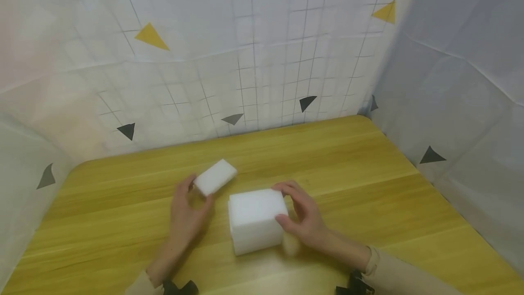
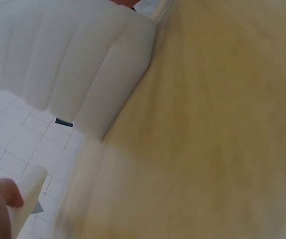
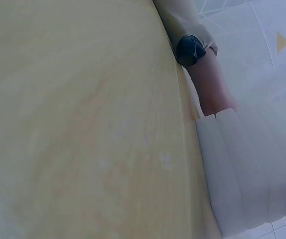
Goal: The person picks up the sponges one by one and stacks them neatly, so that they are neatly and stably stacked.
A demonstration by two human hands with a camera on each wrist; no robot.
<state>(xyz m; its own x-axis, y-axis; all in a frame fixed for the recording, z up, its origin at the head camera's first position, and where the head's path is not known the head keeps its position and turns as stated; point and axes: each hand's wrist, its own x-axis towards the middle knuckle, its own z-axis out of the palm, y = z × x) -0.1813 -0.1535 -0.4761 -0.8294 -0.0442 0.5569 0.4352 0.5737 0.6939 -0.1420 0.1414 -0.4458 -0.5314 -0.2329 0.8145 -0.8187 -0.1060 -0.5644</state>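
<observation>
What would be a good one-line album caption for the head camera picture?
Left hand holds one white sponge beside the stack of sponges that the right hand steadies.

A: What colour are the sponges?
B: The loose sponge (image 1: 214, 176) is plain white, and so is the stack (image 1: 255, 220).
A: And the table (image 1: 368, 181)?
B: Yellow wood grain with darker streaks.
A: The backdrop (image 1: 245, 58)?
B: White with a thin grey grid, scattered yellow and black triangles. The sleeve (image 1: 405, 274) is beige.
</observation>
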